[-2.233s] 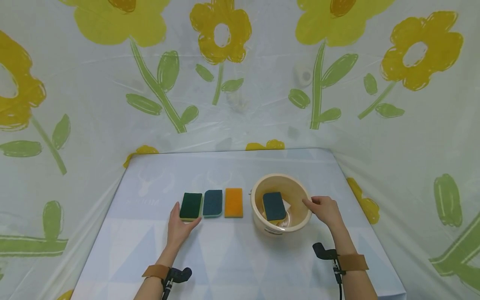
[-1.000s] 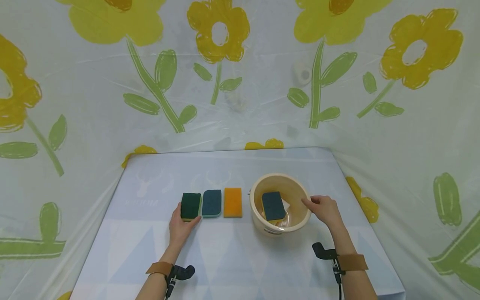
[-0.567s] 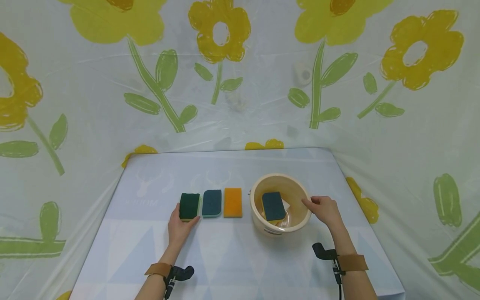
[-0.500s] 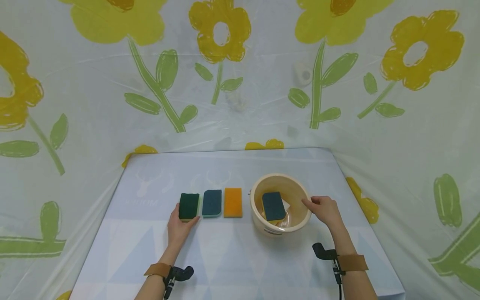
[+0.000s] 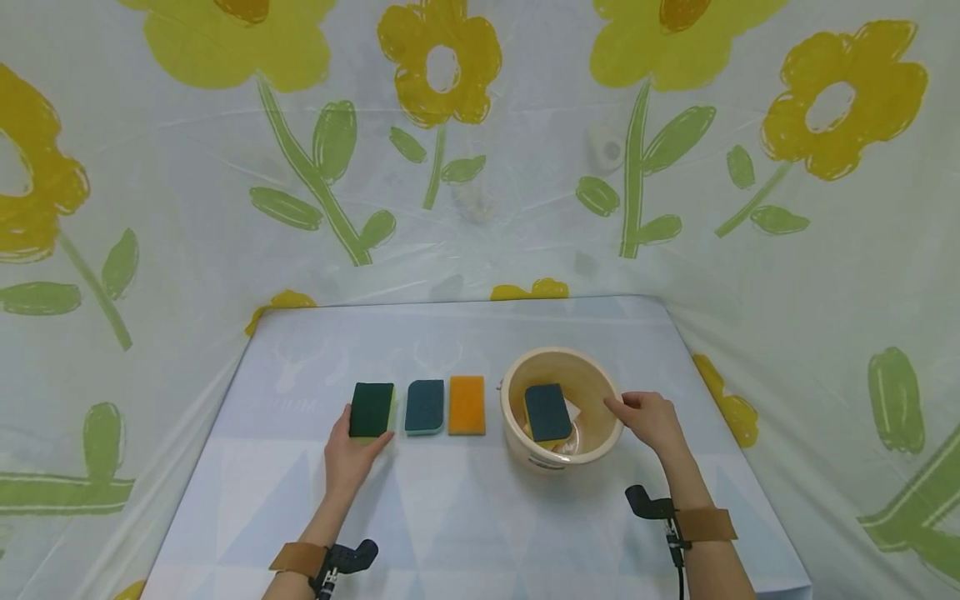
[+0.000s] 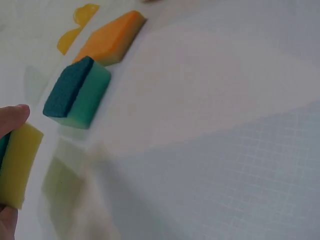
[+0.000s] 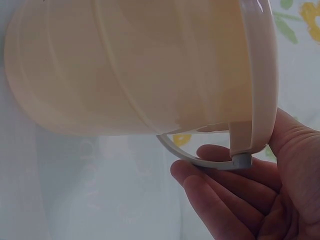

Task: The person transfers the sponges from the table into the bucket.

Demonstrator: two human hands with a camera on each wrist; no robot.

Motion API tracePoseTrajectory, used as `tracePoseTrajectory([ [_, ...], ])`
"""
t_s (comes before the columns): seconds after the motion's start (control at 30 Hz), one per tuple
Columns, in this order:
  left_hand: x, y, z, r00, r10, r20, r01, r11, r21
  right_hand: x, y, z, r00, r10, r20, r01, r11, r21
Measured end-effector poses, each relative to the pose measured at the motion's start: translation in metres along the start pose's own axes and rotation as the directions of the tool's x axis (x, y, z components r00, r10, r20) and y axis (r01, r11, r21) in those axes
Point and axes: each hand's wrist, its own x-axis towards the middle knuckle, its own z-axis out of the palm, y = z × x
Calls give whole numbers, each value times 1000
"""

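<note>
My left hand [image 5: 348, 460] holds a sponge with a dark green scouring face [image 5: 372, 410] between thumb and fingers. In the left wrist view the sponge's yellow side [image 6: 21, 162] stands over a shadow, seemingly lifted off the table. To its right lie a blue-green sponge [image 5: 425, 407] and an orange sponge [image 5: 467, 406]. My right hand [image 5: 651, 423] grips the right rim of a cream bucket [image 5: 600, 408]. The right wrist view has the thumb at the rim and the fingers by the grey handle [image 7: 187, 157]. Inside the bucket rests a dark blue sponge [image 5: 548, 412] with a yellow layer.
Beneath that sponge in the bucket are a white piece [image 5: 573, 411] and something clear, partly hidden. A pale patterned cloth covers the table [image 5: 465, 517]. A flowered curtain [image 5: 510, 233] hangs behind and at both sides.
My left hand first shifted the dark green sponge slightly, then moved it left, widening the gap to the blue-green one. My right hand and the bucket stay where they were.
</note>
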Motion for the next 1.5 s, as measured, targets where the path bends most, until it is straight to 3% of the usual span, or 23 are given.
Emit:
tracePoseTrajectory([
  [0.37, -6, 44, -6, 996, 86, 34, -83, 994, -72, 2, 2, 1, 1000, 3, 0, -3, 1000, -10],
  [0.6, -12, 74, -9, 987, 135, 88, -126, 987, -98, 1, 1, 2, 1000, 2, 2, -2, 1000, -1],
  [0.8, -18, 99, -9, 966, 223, 129, -211, 972, -104, 1, 1, 2, 1000, 6, -5, -6, 1000, 6],
  [1.0, -22, 118, -6, 944, 275, 179, -257, 959, -120, 0, 1, 2, 1000, 10, -2, -10, 1000, 0],
  [1.2, -24, 130, 1, 923, 331, 197, -312, 942, -120, -1, 0, 2, 1000, 0, -4, 0, 1000, -13],
  [1.5, -25, 146, 8, 901, 373, 223, -349, 926, -143, -2, -2, 0, 1000, -12, -16, 12, 1000, -10],
])
